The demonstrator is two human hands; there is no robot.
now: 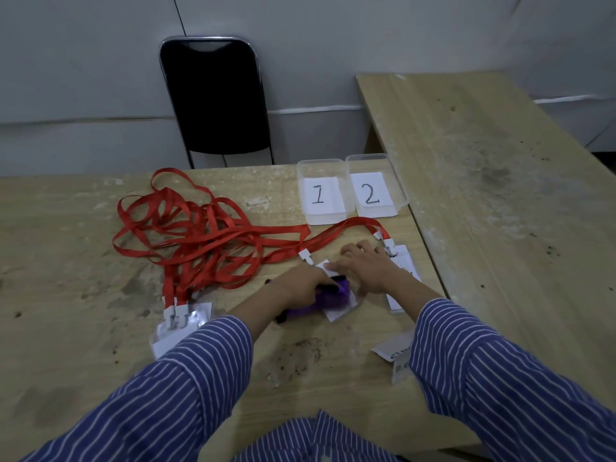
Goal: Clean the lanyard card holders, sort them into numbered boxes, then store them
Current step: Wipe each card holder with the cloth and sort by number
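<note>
1. Left grip [301, 283]: clenched around purple cloth [328, 296], wiping.
2. Right grip [370, 266]: fingers flat, pressing card holder [338, 313] onto counter [100, 328].
3. Holder: probably light, slippery; best pinched by an edge.

Dim, flat light; soft focus; wide-angle bending at edges; source perhaps overhead.

Card holder [336, 310] flat on desk [83, 261], partly under purple cloth [328, 296]. Red lanyards [200, 235] tangled left. Clear boxes 1 [321, 195] and 2 [373, 191] side by side behind.
</note>
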